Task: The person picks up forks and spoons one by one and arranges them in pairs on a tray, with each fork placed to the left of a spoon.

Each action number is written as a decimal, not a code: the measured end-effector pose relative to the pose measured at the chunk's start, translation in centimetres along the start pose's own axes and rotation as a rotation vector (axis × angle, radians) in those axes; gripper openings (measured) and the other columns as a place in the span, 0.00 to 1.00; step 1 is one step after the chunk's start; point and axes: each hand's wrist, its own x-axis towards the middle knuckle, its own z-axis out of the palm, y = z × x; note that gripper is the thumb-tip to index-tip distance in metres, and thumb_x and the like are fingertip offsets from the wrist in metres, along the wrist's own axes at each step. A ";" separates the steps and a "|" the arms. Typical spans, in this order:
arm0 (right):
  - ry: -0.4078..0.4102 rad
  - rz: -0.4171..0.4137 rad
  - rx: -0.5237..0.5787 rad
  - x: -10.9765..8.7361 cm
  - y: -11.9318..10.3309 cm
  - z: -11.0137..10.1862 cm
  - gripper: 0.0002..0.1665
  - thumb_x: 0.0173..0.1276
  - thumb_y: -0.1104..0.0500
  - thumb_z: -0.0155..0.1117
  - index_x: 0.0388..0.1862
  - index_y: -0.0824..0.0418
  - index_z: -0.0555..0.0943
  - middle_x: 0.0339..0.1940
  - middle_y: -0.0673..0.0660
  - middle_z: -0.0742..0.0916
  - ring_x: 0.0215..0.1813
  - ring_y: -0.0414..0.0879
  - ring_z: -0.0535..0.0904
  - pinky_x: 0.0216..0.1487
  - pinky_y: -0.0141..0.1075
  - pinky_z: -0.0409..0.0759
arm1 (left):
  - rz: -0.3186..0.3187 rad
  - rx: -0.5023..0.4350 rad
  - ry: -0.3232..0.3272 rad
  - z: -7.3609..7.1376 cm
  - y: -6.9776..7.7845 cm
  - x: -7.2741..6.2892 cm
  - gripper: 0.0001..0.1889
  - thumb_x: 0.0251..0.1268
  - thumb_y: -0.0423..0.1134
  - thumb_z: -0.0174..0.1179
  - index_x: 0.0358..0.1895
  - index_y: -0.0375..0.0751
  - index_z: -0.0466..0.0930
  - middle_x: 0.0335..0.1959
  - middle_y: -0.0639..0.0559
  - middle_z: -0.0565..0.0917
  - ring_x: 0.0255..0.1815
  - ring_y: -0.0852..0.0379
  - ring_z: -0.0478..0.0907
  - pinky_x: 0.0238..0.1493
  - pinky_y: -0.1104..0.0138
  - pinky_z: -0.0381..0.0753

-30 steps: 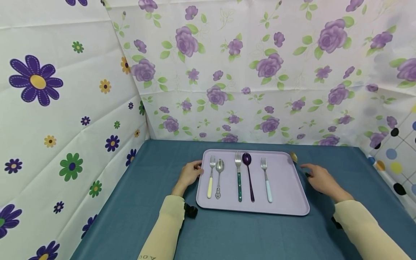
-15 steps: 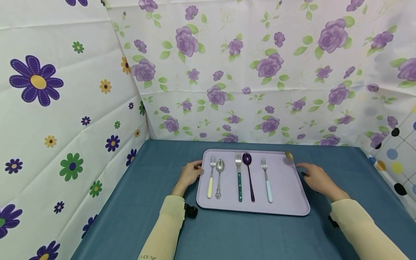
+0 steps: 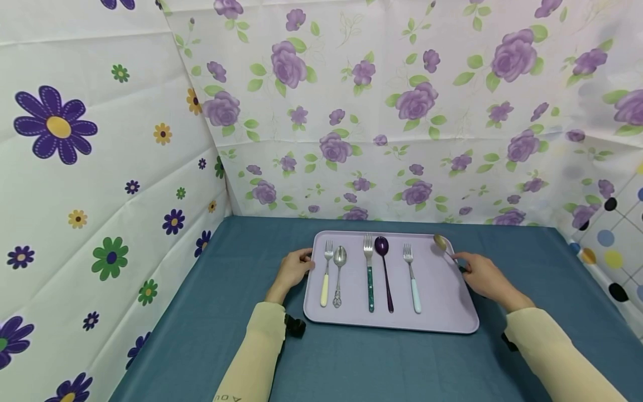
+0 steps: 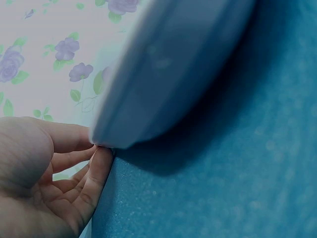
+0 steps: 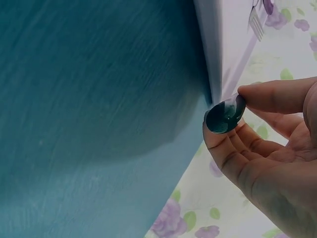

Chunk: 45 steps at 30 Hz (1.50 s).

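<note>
My left hand (image 3: 291, 271) pinches the left edge of a pale lilac tray (image 3: 449, 307); in the left wrist view, thumb and fingertip meet at the tray's rim (image 4: 116, 126). My right hand (image 3: 488, 277) holds a spoon with a gold bowl (image 3: 440, 242) over the tray's far right corner. Its dark green handle end (image 5: 225, 118) is pinched between thumb and finger in the right wrist view. On the tray lie a yellow-handled fork (image 3: 324, 287), an ornate silver spoon (image 3: 340, 257), a green-handled fork (image 3: 370, 285), a purple spoon (image 3: 382, 245) and a light-blue-handled fork (image 3: 414, 293).
A blue-green cloth (image 3: 377, 368) covers the table under the tray. Flower-patterned sheets (image 3: 321, 111) rise behind it and along the left side (image 3: 110, 223). A dotted covering (image 3: 613, 251) hangs at the right.
My right hand has moved left, bringing the gold-bowled spoon from just outside the tray's right edge to over its far right corner. The left hand and tray have stayed put.
</note>
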 end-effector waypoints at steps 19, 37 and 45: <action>0.017 -0.061 -0.010 -0.3 -2.1 1.3 0.29 0.67 0.74 0.53 0.67 0.75 0.76 0.21 0.54 0.72 0.23 0.46 0.66 0.25 0.39 0.65 | -0.009 0.017 0.001 0.1 -0.2 0.1 0.24 0.73 0.32 0.61 0.70 0.33 0.77 0.41 0.47 0.84 0.39 0.54 0.81 0.44 0.59 0.83; -0.006 -0.087 -0.016 0.0 -3.1 2.6 0.28 0.66 0.75 0.52 0.67 0.74 0.77 0.15 0.51 0.69 0.17 0.43 0.64 0.21 0.38 0.64 | -0.017 0.025 0.004 0.0 0.0 0.0 0.24 0.73 0.32 0.62 0.70 0.34 0.77 0.41 0.47 0.84 0.39 0.54 0.81 0.45 0.58 0.83; -0.027 -0.102 -0.074 0.0 -4.2 3.1 0.28 0.64 0.73 0.58 0.65 0.76 0.78 0.19 0.52 0.79 0.21 0.44 0.69 0.26 0.39 0.68 | -0.019 0.023 0.001 -0.1 0.3 -0.1 0.24 0.73 0.32 0.61 0.70 0.33 0.77 0.42 0.46 0.85 0.40 0.53 0.82 0.46 0.58 0.83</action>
